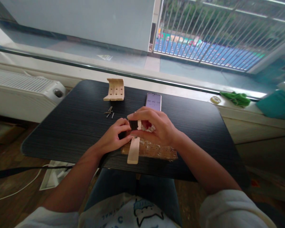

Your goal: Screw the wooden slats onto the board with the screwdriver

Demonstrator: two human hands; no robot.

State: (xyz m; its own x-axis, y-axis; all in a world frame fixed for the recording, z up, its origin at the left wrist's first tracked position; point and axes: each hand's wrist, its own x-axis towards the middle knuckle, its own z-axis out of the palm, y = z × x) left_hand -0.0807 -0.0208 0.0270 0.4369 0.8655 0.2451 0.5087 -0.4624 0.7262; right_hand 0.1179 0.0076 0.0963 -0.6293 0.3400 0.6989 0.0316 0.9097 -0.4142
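A pale wooden strip [133,152] lies across a brown cardboard box [161,151] wrapped in clear tape, its near end jutting past the box. A small dark spot, perhaps a hole or screw head, marks the strip. My right hand [158,125] pinches a small dark block [133,124] between thumb and fingers, above the strip's far part. My left hand [116,134] is curled at the strip's left side, with its thumb tip against the strip and its fingertips by the dark block. Fingers hide the strip's far end.
A curved, slatted wooden piece [116,89] with holes stands at the back left of the black table [73,126]. Several screws [109,111] lie in front of it. Behind my right hand is a phone [154,99] showing a timer. Tape [215,100] and a green cloth [237,98] rest on the windowsill.
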